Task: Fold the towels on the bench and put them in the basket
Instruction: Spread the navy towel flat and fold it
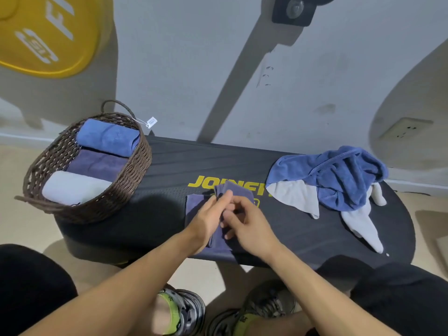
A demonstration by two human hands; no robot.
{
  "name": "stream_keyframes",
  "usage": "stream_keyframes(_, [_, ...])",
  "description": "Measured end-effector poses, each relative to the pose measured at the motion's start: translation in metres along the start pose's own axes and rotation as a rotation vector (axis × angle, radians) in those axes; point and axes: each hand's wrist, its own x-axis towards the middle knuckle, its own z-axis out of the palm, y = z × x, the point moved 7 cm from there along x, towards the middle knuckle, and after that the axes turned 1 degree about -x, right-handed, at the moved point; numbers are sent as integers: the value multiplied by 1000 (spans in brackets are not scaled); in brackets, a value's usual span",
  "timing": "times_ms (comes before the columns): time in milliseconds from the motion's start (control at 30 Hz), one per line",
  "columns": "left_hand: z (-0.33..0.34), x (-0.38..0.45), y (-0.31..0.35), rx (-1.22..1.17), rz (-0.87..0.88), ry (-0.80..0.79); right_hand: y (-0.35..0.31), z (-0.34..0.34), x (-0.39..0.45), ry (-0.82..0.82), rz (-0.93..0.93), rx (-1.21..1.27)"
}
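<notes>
- The black desk [218, 163] runs across the middle of the view, with yellow lettering on its top partly hidden by cloth.
- A brown woven basket [131, 175] stands on the desk's left end, a small tag [152, 122] hanging from its handle.
- Inside the basket three folded towels lie side by side: a blue folded towel [108, 137] at the far end, a purple folded towel [97, 163] in the middle, and a grey folded towel [72, 187] nearest.
- On the desk's right end a loose blue towel [339, 175] is heaped over a loose grey towel [298, 195], whose corners stick out below it.
- A purple towel [196, 204] lies partly folded at the desk's near edge, between the basket and the heap.
- The left hand [208, 219] pinches a raised fold of the purple towel between its fingertips.
- The right hand [247, 224] touches the left, its fingers curled down around the same cloth.
- Two shoes [186, 311] show on the floor below the desk.
</notes>
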Motion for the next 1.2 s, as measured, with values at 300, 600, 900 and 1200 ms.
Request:
stream_keyframes(300, [-72,11,-8,553,55,442,14,-19,2,201,-131,-535])
stream_keyframes(600, [-94,5,7,1022,128,560,47,6,4,56,-255,-874])
stream_keyframes(900, [-105,4,8,1300,-56,511,54,2,6,71,-169,-767])
stream_keyframes(1200, [-84,3,2,1146,-170,222,43,1,13,-132,-41,-883])
